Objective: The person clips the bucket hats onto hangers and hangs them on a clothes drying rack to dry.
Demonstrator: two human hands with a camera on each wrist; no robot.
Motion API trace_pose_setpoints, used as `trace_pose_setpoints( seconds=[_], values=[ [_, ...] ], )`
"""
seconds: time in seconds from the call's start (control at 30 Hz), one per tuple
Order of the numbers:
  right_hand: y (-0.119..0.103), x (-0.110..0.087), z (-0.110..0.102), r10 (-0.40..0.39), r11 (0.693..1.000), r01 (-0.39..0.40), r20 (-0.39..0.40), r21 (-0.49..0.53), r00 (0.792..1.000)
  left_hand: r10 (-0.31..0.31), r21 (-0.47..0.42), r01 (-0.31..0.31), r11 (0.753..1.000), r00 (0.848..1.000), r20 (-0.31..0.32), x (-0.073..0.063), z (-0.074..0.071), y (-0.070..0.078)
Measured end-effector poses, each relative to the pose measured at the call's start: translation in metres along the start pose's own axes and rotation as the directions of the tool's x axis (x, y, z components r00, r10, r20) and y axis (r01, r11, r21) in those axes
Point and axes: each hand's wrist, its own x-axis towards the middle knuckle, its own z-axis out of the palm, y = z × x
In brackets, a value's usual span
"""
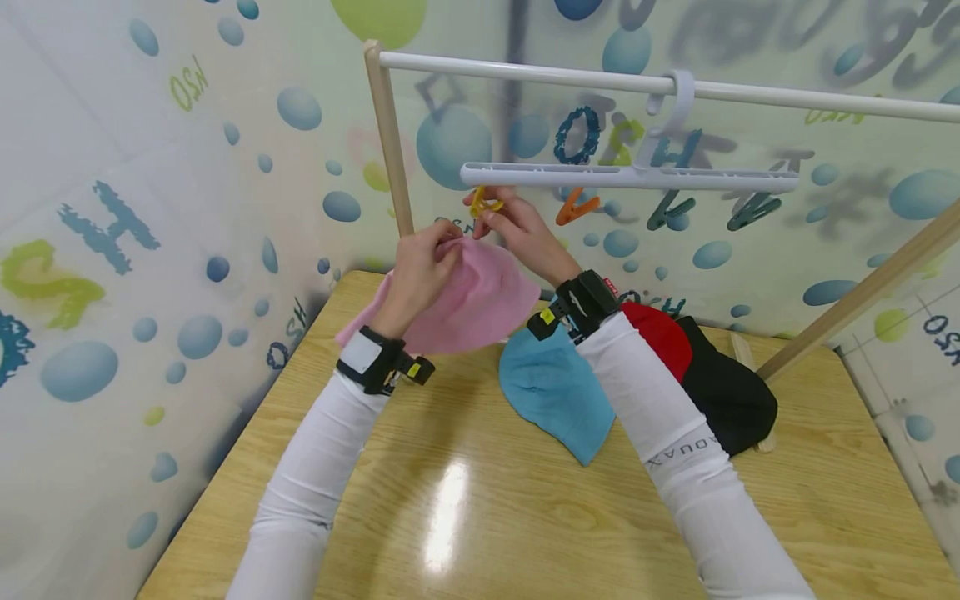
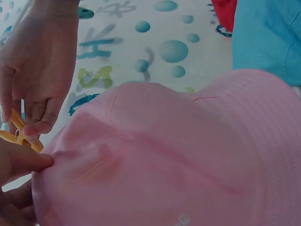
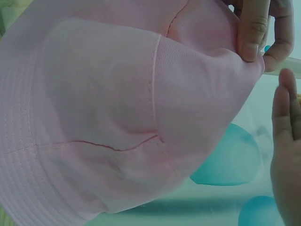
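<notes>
A pink bucket hat (image 1: 487,292) hangs from my left hand (image 1: 416,275), whose thumb and fingers pinch the top of its crown. In the right wrist view the pinched hat (image 3: 103,94) shows a pulled-up peak, with its stitched brim at the far left. Just right of that peak, my right hand (image 1: 528,237) pinches a yellow clip (image 1: 486,206) under the left end of a white hanger (image 1: 555,176). In the left wrist view the yellow clip (image 2: 19,134) is close beside the hat; whether its mouth touches the fabric is hard to tell.
The hanger hooks over a white rod (image 1: 525,73) between wooden posts (image 1: 390,137). An orange clip (image 1: 576,208) and two green clips (image 1: 670,210) hang along it. Blue (image 1: 555,387), red (image 1: 656,333) and black hats (image 1: 727,396) lie on the wooden table (image 1: 525,517).
</notes>
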Motion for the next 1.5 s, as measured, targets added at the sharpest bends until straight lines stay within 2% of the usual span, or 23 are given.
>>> trace_pose_setpoints(
  seconds=[0.2,0.43,0.6,0.77,0.93,1.13,1.5],
  values=[
    [0.001,0.002,-0.003,0.031,0.999,-0.034,0.061,0.036,0.998,0.011,0.003,-0.011,1.0,1.0,-0.014,0.002,-0.001,0.001],
    [-0.003,0.003,-0.007,0.025,1.0,-0.026,0.115,0.012,0.993,0.027,-0.007,-0.027,1.0,1.0,-0.015,0.003,0.0,0.001],
    [-0.002,0.003,-0.007,0.031,0.999,-0.029,0.11,-0.021,0.993,0.035,-0.013,-0.036,0.999,0.999,-0.015,0.003,0.001,0.001],
    [-0.001,0.003,-0.008,0.039,0.996,-0.032,0.091,-0.078,0.995,0.018,-0.005,-0.018,1.0,1.0,-0.004,0.002,0.001,0.002],
    [0.0,0.002,-0.011,0.083,0.993,-0.079,0.047,-0.082,0.995,0.014,-0.019,-0.014,1.0,1.0,0.015,0.002,-0.001,0.003],
    [0.003,0.0,-0.009,0.131,0.99,-0.133,-0.046,-0.053,0.99,0.042,-0.016,-0.041,0.999,0.999,0.029,0.002,-0.001,0.003],
    [0.01,0.004,0.001,0.069,0.996,-0.078,-0.189,-0.039,0.979,0.095,0.017,-0.096,0.995,0.995,0.014,0.001,0.001,0.003]
  ],
)
